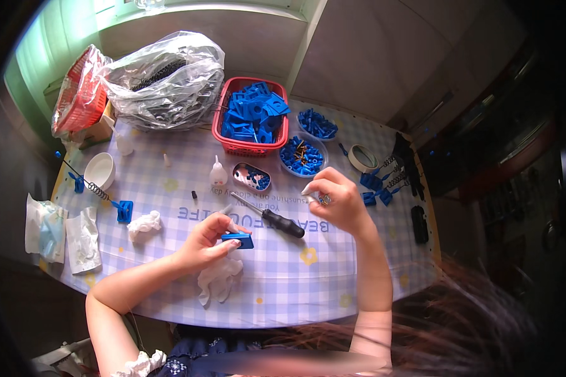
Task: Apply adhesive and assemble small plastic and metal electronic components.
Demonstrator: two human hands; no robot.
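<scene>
Currently left hand (209,242) pinches blue plastic block (238,239) flat for access; right hand (336,201) pinches small metal part (324,199), screwdriver (271,217) between grips.

Flat blue plastic block (238,240), rectangular, pinched level between left hand's fingers just above the table, over a crumpled white cloth. Small metallic spring-like piece (324,199), too tiny to identify for sure, gripped in right fingertips, raised above the table.

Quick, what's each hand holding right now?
Left hand: closed on a small blue plastic block.
Right hand: closed on a small metal part; what kind cannot be told.
</scene>
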